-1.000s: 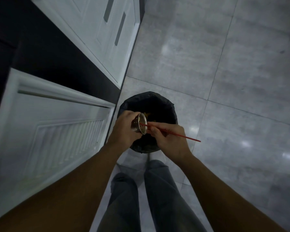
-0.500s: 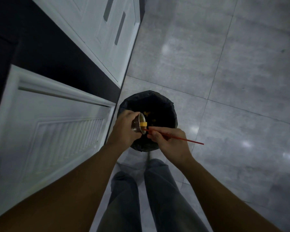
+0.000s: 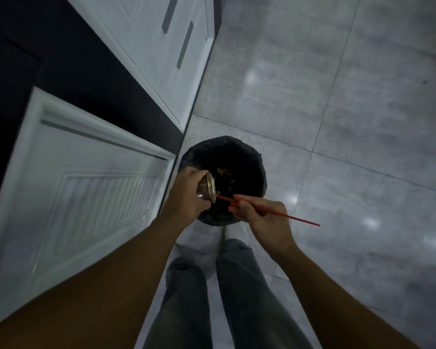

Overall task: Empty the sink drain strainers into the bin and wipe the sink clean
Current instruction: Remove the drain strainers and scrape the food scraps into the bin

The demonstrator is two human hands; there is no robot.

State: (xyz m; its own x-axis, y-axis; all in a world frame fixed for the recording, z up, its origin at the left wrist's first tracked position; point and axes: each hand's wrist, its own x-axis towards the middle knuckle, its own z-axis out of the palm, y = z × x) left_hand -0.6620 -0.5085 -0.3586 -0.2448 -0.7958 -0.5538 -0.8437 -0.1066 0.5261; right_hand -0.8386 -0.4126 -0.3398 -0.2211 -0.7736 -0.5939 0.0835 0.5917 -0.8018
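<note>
Head view, the only view supplied.

Left hand point(image 3: 186, 195): fingers curled round the back of a small metal strainer point(image 3: 205, 191). It is held tipped on its side, with the open mouth turned away from the palm towards the right hand. A yellowish fleck shows inside the cup. Whether more is lodged there cannot be told.

Right hand point(image 3: 259, 217): closed in a pinch on a thin red stick point(image 3: 300, 220), thumb and fingers gripping it near the forward end. The long tail runs out past the wrist side. The stick's tip meets the lower rim of the strainer, just beside the left fingertips.

Bin point(image 3: 261, 172): black-lined, standing on the tiled floor point(image 3: 337, 122) directly below and beyond both hands. Yellow scraps point(image 3: 224, 172) lie inside it, beyond the strainer's mouth. A white cupboard door point(image 3: 86, 197) stands open to the outer side of the left forearm.

Assessment: the step in hand is emptying a strainer, with the stick used to pick out residue over the bin. The sink is not in view, and wiping has not begun as far as can be judged.

Next move, in my judgement: work the stick tip round the inside of the cup while keeping the mouth tipped over the bin opening. The strainer sits over the near rim, so loosened scraps could drop on the floor unless the left hand is carried further out over the bin.
</note>
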